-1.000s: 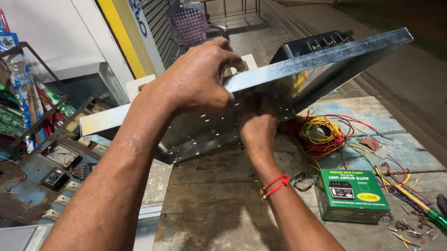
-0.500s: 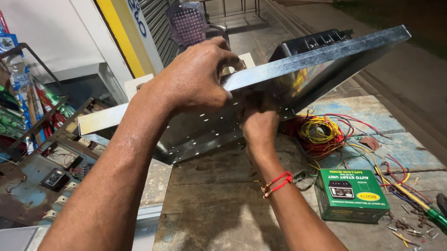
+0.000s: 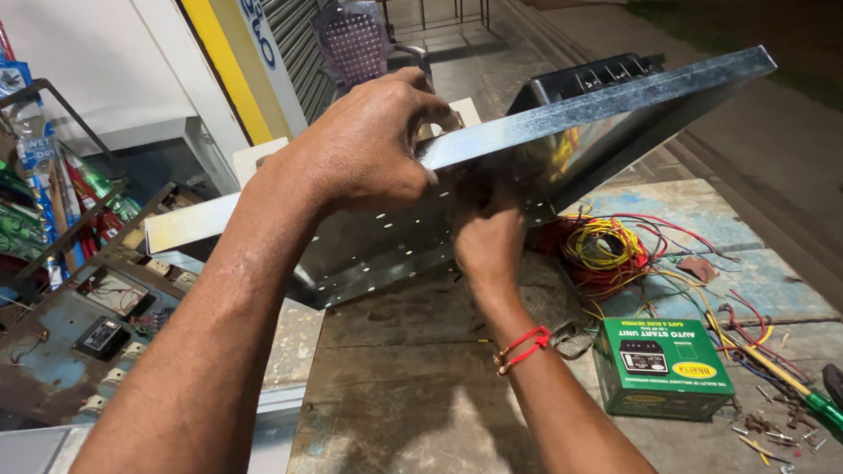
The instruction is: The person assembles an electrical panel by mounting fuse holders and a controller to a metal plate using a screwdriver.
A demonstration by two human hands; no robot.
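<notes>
Bare sheet metal over a worn, stained worktop

The metal casing [image 3: 537,148] is bright galvanised sheet, smooth, faintly glossy, punched with small holes. The worktop [image 3: 407,377] near its front edge looks rough, matt and blotched. The green box [image 3: 664,367] is printed cardboard with slight sheen; the wire bundle [image 3: 608,253] has smooth plastic insulation; the wrist thread [image 3: 522,348] is red cloth cord.

1. Support: worn workbench [image 3: 407,395], grey-brown top, scuffed, with patches of blue paint toward the right side.
2. Green box [image 3: 662,365] lies flat on it, near the right edge.
3. Tangle of red and yellow wires [image 3: 608,255] rests behind the box.
4. Green-handled screwdriver [image 3: 822,405] lies at far right.
5. Loose screws [image 3: 760,436] are scattered just beside the screwdriver.
</notes>
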